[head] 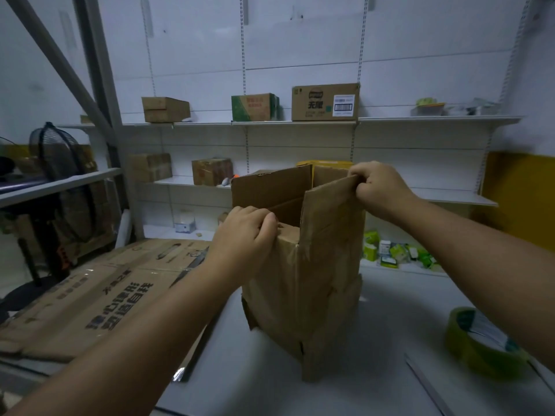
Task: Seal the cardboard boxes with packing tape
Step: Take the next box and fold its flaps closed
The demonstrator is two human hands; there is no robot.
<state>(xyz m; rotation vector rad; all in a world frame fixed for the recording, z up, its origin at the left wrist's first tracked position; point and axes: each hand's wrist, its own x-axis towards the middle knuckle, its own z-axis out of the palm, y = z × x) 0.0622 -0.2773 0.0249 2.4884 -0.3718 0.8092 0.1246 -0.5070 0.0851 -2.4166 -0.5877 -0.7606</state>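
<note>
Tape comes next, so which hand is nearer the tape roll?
Right. The right hand grips a raised flap of the box, up-left of the tape roll; the left hand grips its left rim, farther away.

the left forearm [144, 334], lower left of the frame, and the right forearm [480, 256], at the right, are bare as far as they show. the left hand [246, 235] and right hand [381, 187] are bare as well.
</note>
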